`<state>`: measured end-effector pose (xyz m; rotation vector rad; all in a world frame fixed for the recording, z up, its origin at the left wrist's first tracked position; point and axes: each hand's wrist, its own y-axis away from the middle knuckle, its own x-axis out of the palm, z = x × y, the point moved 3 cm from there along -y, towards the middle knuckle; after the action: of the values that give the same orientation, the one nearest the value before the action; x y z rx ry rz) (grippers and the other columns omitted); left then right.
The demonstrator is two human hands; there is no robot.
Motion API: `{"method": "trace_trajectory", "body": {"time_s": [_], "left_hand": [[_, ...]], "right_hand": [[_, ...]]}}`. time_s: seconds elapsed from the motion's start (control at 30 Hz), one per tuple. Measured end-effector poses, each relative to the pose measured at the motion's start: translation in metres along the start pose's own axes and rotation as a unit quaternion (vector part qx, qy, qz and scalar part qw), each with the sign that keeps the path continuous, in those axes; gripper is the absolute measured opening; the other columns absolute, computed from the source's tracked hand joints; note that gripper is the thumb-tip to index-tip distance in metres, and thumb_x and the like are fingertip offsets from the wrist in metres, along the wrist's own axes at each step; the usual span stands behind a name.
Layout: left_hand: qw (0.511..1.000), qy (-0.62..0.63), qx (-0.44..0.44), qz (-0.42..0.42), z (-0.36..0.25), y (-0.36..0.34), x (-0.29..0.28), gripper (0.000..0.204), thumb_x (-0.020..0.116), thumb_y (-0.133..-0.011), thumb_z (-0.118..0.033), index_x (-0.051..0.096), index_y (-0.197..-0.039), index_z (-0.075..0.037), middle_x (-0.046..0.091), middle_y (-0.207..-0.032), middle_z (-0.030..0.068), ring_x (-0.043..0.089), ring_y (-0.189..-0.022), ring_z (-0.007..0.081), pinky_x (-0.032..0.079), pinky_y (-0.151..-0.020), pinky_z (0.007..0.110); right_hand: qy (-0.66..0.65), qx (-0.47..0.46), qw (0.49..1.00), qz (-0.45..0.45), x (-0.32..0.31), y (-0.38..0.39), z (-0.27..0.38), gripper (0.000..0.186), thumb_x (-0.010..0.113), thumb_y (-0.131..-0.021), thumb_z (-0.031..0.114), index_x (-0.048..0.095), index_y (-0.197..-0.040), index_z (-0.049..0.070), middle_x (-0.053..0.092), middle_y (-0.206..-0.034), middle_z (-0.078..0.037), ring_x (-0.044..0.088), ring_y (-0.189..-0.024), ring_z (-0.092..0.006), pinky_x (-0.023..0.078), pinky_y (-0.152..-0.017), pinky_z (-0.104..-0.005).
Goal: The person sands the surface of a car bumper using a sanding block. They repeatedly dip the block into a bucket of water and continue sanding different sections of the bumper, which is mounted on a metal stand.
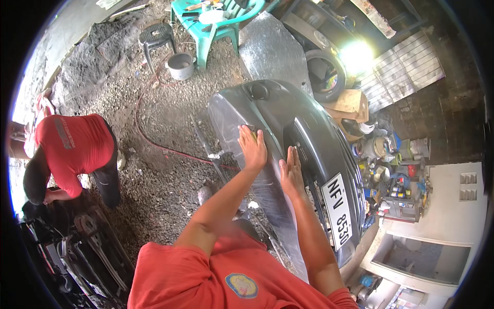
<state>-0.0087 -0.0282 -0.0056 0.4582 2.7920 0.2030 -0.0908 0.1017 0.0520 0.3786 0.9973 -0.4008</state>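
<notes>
One grey bumper (320, 147), bearing one plate (337, 211), was located directly ahead. Contact was twofold: the left hand (252, 150), its grip indeterminable, and the right hand (292, 176), fingers extended, unclenched.

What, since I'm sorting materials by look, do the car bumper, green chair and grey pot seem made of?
Car bumper: probably plastic, dark grey; moulded-looking curves, glossy toward the right, dull and streaky toward the left.
Green chair: likely moulded plastic, lightly glossy; legs and arms share one smooth colour.
Grey pot: perhaps metal, fairly dull; the rim and side handles suggest it, but plastic is possible.
</notes>
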Motion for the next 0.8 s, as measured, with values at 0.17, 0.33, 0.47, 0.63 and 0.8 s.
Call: {"method": "trace_trajectory", "body": {"time_s": [0.17, 0.33, 0.47, 0.63, 0.8], "left_hand": [[0.994, -0.009, 0.102, 0.046, -0.003, 0.088, 0.030, 0.076, 0.032, -0.107, -0.043, 0.007, -0.156, 0.009, 0.004, -0.165, 0.0277, 0.002, -0.154, 0.0397, 0.003, -0.124, 0.051], [0.998, -0.032, 0.044, -0.019, -0.001, 0.015, -0.002, 0.074, 0.032, -0.108, -0.043, 0.009, -0.156, 0.009, 0.006, -0.164, 0.0285, 0.005, -0.153, 0.0409, 0.005, -0.124, 0.050], [0.989, -0.024, 0.137, 0.039, -0.002, 0.084, 0.015, 0.072, 0.035, -0.106, -0.038, 0.007, -0.158, 0.005, 0.004, -0.165, 0.0266, 0.004, -0.153, 0.0412, 0.006, -0.125, 0.048], [0.985, 0.073, 0.154, -0.004, 0.005, 0.056, 0.015, 0.071, 0.038, -0.106, -0.035, 0.006, -0.159, 0.000, 0.002, -0.166, 0.0255, 0.003, -0.154, 0.0401, 0.004, -0.125, 0.048], [0.981, 0.079, 0.162, -0.068, 0.000, 0.052, 0.016, 0.069, 0.042, -0.106, -0.031, 0.014, -0.157, 0.004, 0.007, -0.165, 0.0256, 0.006, -0.154, 0.0383, 0.003, -0.125, 0.047]], "right_hand": [[0.006, 0.006, 1.000, 0.008, -0.018, 0.009, -0.007, 0.074, 0.026, -0.107, 0.052, 0.016, -0.158, 0.001, 0.013, -0.164, -0.025, 0.013, -0.152, -0.0428, 0.013, -0.125, -0.0474], [-0.003, -0.021, 1.000, 0.000, -0.008, 0.003, 0.008, 0.073, 0.020, -0.107, 0.051, 0.015, -0.158, 0.000, 0.015, -0.164, -0.025, 0.011, -0.153, -0.0388, 0.011, -0.125, -0.0454], [-0.029, -0.019, 0.999, -0.007, -0.003, -0.002, -0.006, 0.071, 0.019, -0.107, 0.050, 0.015, -0.159, 0.002, 0.013, -0.165, -0.024, 0.011, -0.154, -0.0372, 0.010, -0.125, -0.0451], [-0.045, -0.043, 0.998, -0.018, 0.004, -0.007, -0.016, 0.069, 0.020, -0.108, 0.048, 0.013, -0.159, 0.002, 0.012, -0.165, -0.025, 0.010, -0.154, -0.0369, 0.010, -0.125, -0.0461], [-0.028, -0.064, 0.997, -0.014, 0.005, -0.004, -0.023, 0.068, 0.022, -0.109, 0.045, 0.013, -0.158, -0.001, 0.013, -0.164, -0.027, 0.011, -0.153, -0.0382, 0.011, -0.124, -0.0466]]}}
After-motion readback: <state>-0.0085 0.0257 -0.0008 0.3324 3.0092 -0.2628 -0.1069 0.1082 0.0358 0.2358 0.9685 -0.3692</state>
